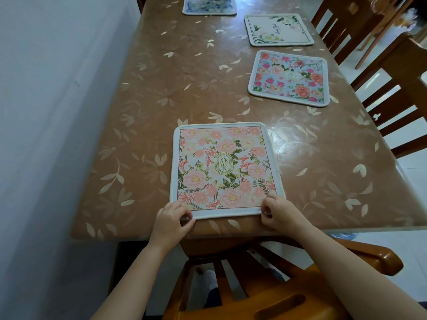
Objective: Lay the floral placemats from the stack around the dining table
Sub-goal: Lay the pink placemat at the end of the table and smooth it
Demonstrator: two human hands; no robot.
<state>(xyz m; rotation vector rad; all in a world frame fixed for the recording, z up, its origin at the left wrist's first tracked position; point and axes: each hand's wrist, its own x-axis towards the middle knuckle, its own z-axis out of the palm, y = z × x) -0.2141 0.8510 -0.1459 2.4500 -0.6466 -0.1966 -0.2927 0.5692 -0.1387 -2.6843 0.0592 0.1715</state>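
Note:
A pink floral placemat (225,168) marked "GARDEN" lies flat at the near end of the dining table (175,88). My left hand (172,219) pinches its near left corner and my right hand (278,210) pinches its near right corner. Along the right side lie a blue placemat with pink roses (290,77) and, farther on, a cream placemat with green leaves (278,29). A dark blue floral placemat (209,5) sits at the far end, partly cut off by the frame. No stack is in view.
A wooden chair (277,285) stands pushed in between me and the table's near edge. More wooden chairs (379,72) line the right side. A white wall (46,135) runs close along the table's left side. A socked foot (209,282) shows under the chair.

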